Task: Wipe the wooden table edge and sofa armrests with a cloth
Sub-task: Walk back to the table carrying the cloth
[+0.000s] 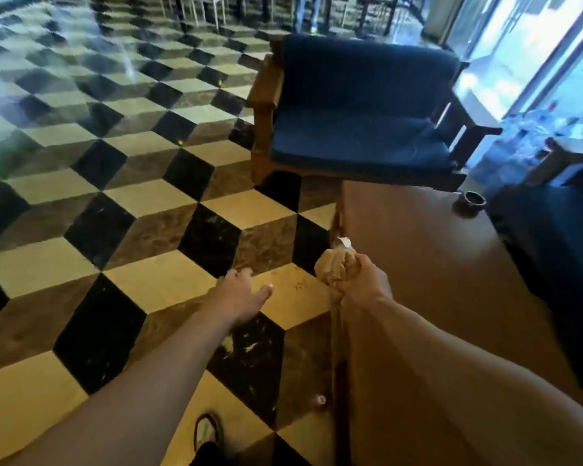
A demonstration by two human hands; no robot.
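A bunched tan cloth [332,269] is gripped in my right hand [364,280], pressed against the left edge of the brown wooden table [428,250]. My left hand [244,292] hovers over the floor to the left of the table, fingers spread, holding nothing. Beyond the table stands a blue-cushioned sofa [360,109] with a wooden frame. Its left armrest [266,85] is in full view, and its right armrest [468,124] is dark against the bright window.
A small dark round dish [474,198] sits near the table's far right corner. Dark blue seating [559,237] lies right of the table. The floor [122,169] is a checkered cube pattern. My shoe [207,432] shows at the bottom. Chairs stand in the far background.
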